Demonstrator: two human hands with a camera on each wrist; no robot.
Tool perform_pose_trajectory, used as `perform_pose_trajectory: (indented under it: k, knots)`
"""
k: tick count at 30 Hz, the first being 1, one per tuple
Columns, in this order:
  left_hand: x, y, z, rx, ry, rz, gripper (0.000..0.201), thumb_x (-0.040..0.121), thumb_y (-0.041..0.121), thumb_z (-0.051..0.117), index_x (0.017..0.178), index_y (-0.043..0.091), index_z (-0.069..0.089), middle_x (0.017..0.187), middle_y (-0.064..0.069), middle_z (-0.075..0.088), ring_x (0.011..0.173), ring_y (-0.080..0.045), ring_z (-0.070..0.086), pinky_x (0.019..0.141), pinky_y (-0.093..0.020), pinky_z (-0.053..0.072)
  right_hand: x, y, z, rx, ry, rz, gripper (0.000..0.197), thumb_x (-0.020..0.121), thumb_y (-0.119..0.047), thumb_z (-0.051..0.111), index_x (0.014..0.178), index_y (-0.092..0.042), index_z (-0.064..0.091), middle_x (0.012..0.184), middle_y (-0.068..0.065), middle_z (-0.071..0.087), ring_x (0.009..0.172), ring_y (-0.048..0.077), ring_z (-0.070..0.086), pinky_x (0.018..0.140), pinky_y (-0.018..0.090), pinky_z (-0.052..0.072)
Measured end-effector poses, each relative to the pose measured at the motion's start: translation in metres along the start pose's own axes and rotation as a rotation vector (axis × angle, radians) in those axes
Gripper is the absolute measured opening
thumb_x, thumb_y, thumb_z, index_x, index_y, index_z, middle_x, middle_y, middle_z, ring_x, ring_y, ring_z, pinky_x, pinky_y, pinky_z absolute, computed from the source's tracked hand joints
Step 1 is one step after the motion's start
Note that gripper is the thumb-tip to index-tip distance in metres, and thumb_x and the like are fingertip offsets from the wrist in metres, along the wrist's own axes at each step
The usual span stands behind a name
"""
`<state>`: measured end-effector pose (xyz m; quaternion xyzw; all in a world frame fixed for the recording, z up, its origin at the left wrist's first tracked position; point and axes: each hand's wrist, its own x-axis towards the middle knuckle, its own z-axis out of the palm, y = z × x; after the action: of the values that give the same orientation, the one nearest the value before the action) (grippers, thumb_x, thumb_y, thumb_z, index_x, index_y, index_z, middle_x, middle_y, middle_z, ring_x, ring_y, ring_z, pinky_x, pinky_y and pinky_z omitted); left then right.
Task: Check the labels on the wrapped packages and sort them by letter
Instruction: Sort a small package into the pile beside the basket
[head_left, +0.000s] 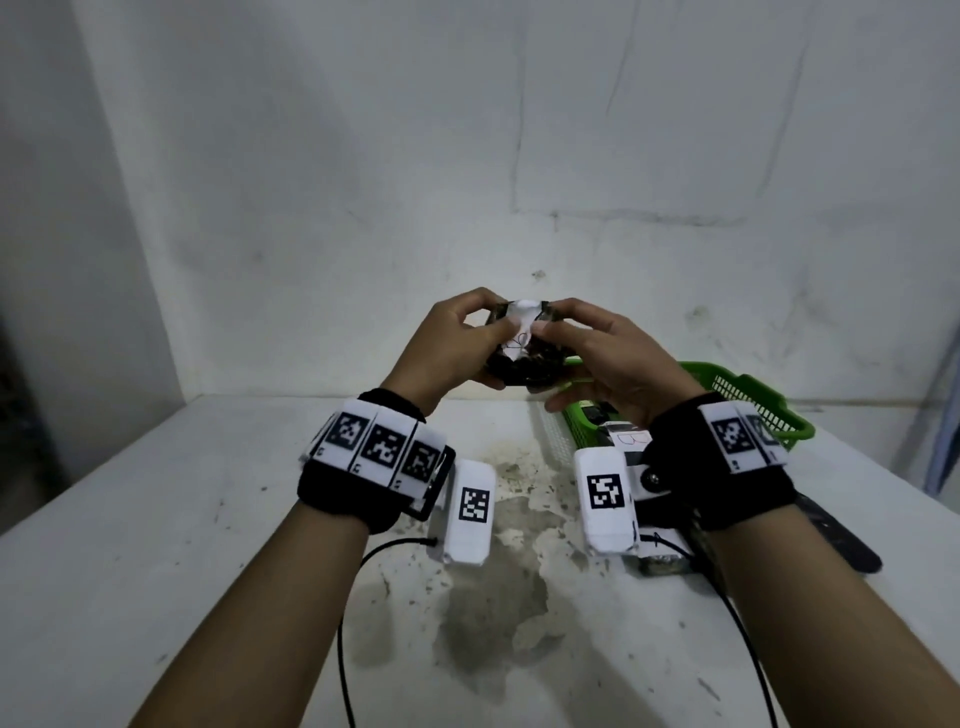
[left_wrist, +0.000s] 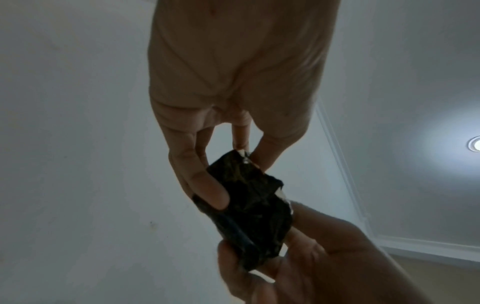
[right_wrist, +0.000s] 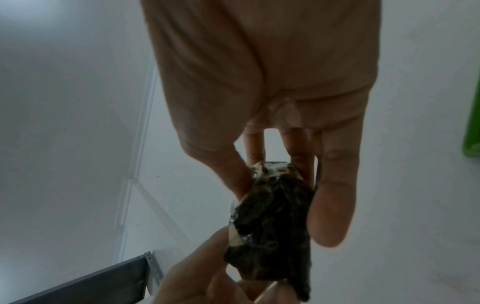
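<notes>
Dark, crinkled wrapping fills both grips: the left hand and the right hand pinch one wrapped package from opposite sides, lifted above the far middle of the surface. Its white label faces up, partly under the thumbs, the letter unclear. Near right sits a green basket holding another labelled package. A covered letter risks a misread and wrong sorting; the slick wrap could also slip.

held package label: "B" | basket package label: "B"
</notes>
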<state>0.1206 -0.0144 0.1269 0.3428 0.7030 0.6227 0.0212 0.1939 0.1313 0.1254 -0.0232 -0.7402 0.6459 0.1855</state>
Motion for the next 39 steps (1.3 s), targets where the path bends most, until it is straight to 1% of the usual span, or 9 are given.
perform_pose_trajectory:
  k: [6,11,15,19,22,25,30,36,39]
  knots:
    - [-0.007,0.008,-0.003,-0.119,-0.005,-0.052,0.027,0.091,0.034,0.063,0.084,0.007,0.063,0.076,-0.007,0.063,0.070,-0.023,0.065,0.063,-0.034,0.059,-0.007,-0.006,0.003,0.024,-0.013,-0.030,0.006,0.091,-0.016,0.068,0.096,-0.013,0.065,0.097,0.020,0.068,0.076,0.029,0.072,0.057,0.035,0.059]
    - [-0.011,0.011,-0.007,-0.189,-0.061,-0.082,0.014,0.090,0.016,0.064,0.089,0.002,0.060,0.078,-0.010,0.062,0.069,-0.023,0.062,0.056,-0.027,0.055,-0.014,-0.012,0.005,0.106,-0.015,0.033,0.026,0.091,-0.032,0.067,0.097,-0.007,0.069,0.088,0.015,0.070,0.079,0.032,0.071,0.062,0.042,0.060]
    - [-0.012,0.009,-0.005,-0.194,-0.076,-0.112,0.017,0.093,0.025,0.060,0.097,0.009,0.057,0.088,-0.008,0.063,0.078,-0.023,0.064,0.063,-0.028,0.057,-0.015,-0.011,0.003,0.135,0.029,-0.006,0.002,0.090,-0.009,0.065,0.088,-0.009,0.064,0.084,0.012,0.063,0.075,0.029,0.065,0.058,0.038,0.058]
    - [-0.007,0.004,-0.001,-0.087,-0.106,-0.206,0.032,0.094,0.025,0.060,0.117,0.004,0.056,0.105,-0.018,0.063,0.088,-0.031,0.066,0.073,-0.037,0.059,-0.012,-0.008,0.001,0.148,0.089,-0.024,0.022,0.086,0.001,0.066,0.101,-0.011,0.056,0.082,0.010,0.064,0.074,0.026,0.063,0.053,0.034,0.057]
    - [0.000,0.002,0.001,-0.093,-0.121,-0.144,0.026,0.094,0.013,0.058,0.110,-0.006,0.063,0.106,-0.023,0.062,0.090,-0.030,0.065,0.071,-0.036,0.061,-0.007,-0.005,-0.002,0.143,0.091,-0.003,0.024,0.087,-0.009,0.069,0.108,-0.001,0.061,0.087,0.012,0.067,0.077,0.025,0.065,0.053,0.030,0.055]
    - [0.009,-0.002,0.002,-0.052,-0.103,-0.095,0.023,0.091,0.016,0.064,0.106,0.000,0.068,0.104,-0.025,0.068,0.087,-0.033,0.069,0.069,-0.032,0.060,0.003,-0.002,-0.004,0.090,0.067,0.039,0.030,0.086,-0.017,0.070,0.107,0.004,0.069,0.095,0.016,0.069,0.082,0.027,0.068,0.063,0.034,0.058]
    - [0.022,-0.012,0.003,-0.072,-0.064,-0.068,0.017,0.090,0.020,0.065,0.100,0.006,0.069,0.094,-0.018,0.071,0.084,-0.030,0.070,0.073,-0.032,0.058,0.023,0.003,-0.008,0.061,0.082,0.000,0.017,0.083,0.003,0.067,0.100,0.003,0.071,0.094,0.023,0.069,0.083,0.033,0.067,0.079,0.043,0.059]
    - [0.033,-0.013,0.000,-0.111,-0.063,-0.040,0.020,0.092,0.017,0.062,0.105,0.003,0.067,0.099,-0.018,0.070,0.083,-0.026,0.069,0.073,-0.027,0.060,0.031,0.005,-0.013,0.081,0.044,-0.028,0.011,0.090,-0.011,0.067,0.097,-0.009,0.074,0.093,0.015,0.073,0.079,0.026,0.071,0.062,0.029,0.057]
    - [0.034,-0.011,-0.002,-0.133,-0.072,-0.049,0.021,0.091,0.024,0.064,0.101,0.007,0.068,0.096,-0.015,0.069,0.084,-0.024,0.069,0.076,-0.029,0.059,0.036,0.005,-0.015,0.058,0.064,-0.093,0.011,0.087,-0.005,0.068,0.096,-0.008,0.073,0.094,0.023,0.070,0.084,0.034,0.070,0.072,0.038,0.060]
